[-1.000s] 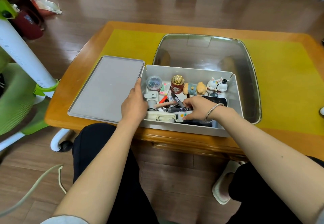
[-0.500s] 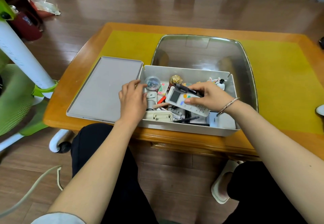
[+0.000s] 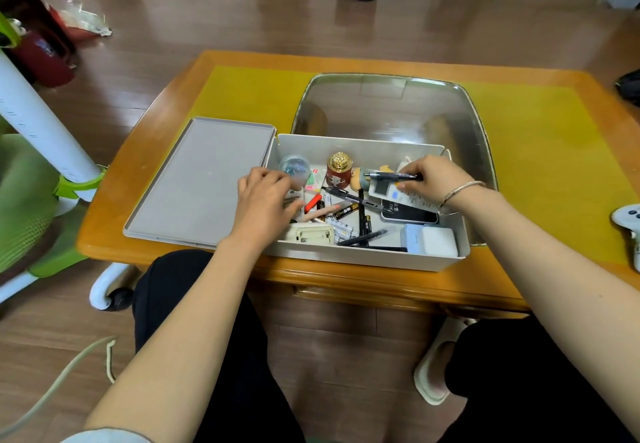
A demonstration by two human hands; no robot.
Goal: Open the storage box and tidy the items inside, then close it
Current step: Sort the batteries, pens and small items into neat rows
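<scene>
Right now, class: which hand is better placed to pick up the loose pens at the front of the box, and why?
Left. The left hand rests low in the box beside the pens, apparently holding nothing. The right hand already grips a pen and remote at the back.

Open storage box [image 3: 363, 259] at the near edge of a wooden table [image 3: 571, 290], lid [image 3: 197, 183] flat just left of it. Right hand [image 3: 429, 179] over the far right corner, gripping a white remote [image 3: 398, 196] and a black pen [image 3: 391, 176]. Left hand [image 3: 266, 200] inside the left end, fingers curled among loose items. Pens, batteries, red jar [image 3: 338, 172] scattered within.
</scene>
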